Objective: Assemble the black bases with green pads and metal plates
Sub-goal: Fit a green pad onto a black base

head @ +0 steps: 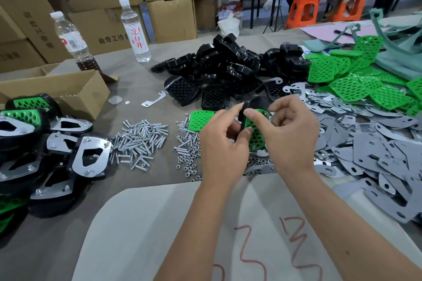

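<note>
Head view: both hands raised over the middle of the counter, working one unit between them.
Left hand: fingers curled round a black base, thumb tip on the left edge of the pad, base held upright and edge-on to the camera.
Right hand: thumb laid on the top of a green pad, pressing it onto the base; other fingers loosely curled behind, their contact not visible.
Step in hand, judged: seating the perforated pad into the face of the base, before any plate or fastener goes on.
Doing it well: line up pad outline with the base recess first; press from one end toward the other with both thumbs; check the pad sits flush all round and its holes match the base holes, so screws can pass.
Risk: pad skewed or one corner proud, which would hinder the plate later.
Spare black bases: heaped far of the hands.
Loose green pads: piled far right; one more lying flat just left of the hands.
Metal plates: spread in a heap right of the hands.
Screws: left of the hands; nuts just beside them.
Finished units: stacked at near left.
</note>
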Available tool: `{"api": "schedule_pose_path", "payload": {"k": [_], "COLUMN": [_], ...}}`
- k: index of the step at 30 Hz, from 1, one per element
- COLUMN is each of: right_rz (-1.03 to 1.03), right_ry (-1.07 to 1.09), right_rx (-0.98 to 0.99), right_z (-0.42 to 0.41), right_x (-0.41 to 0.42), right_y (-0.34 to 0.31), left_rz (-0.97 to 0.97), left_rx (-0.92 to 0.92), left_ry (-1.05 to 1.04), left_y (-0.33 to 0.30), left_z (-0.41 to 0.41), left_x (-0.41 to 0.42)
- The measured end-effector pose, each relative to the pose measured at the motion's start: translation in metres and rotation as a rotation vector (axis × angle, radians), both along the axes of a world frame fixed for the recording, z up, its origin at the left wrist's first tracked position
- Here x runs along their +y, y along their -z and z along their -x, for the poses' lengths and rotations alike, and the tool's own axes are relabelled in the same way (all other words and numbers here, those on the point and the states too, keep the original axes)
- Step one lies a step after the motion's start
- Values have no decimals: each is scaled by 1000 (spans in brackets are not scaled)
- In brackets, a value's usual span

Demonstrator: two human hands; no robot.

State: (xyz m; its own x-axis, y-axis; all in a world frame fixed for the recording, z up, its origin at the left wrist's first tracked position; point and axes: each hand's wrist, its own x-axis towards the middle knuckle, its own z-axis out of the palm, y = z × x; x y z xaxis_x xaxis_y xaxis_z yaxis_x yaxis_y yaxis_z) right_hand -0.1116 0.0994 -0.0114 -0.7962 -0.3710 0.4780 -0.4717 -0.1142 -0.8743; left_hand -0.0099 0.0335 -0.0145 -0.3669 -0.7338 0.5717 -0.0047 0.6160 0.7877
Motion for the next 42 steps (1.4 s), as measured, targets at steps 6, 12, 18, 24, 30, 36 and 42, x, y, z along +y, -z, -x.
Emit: {"api": "schedule_pose_path", "payload": {"k": [6,12,18,24,30,36,42], "right_rz": [-69,-19,-97,-85,-209,-146,-305], "right_ry": [-196,-433,-405,-393,-613,-577,-490], "right_rx": [-267,-426,-401,-299,-212,-163,-18], "right_z": [10,12,10,4,1,-13,-46], "right_x": [3,4,5,3,0,-9,-40], "right_y": [-1,-1,0,0,6,9,3], "left_rz": [-456,-585,-604,-633,-731,-732,-610], "left_rx": [163,188,183,194,393,437,541], "left_ry": [132,160,188,130,-45,-82,-287], "left_y": [-9,-9,-9,-8,-7,-9,-16], "left_z": [-5,-7,-8,-9,-12,-20,-49], "left_x": [-2,-6,-6,-6,-15,-29,-53]}}
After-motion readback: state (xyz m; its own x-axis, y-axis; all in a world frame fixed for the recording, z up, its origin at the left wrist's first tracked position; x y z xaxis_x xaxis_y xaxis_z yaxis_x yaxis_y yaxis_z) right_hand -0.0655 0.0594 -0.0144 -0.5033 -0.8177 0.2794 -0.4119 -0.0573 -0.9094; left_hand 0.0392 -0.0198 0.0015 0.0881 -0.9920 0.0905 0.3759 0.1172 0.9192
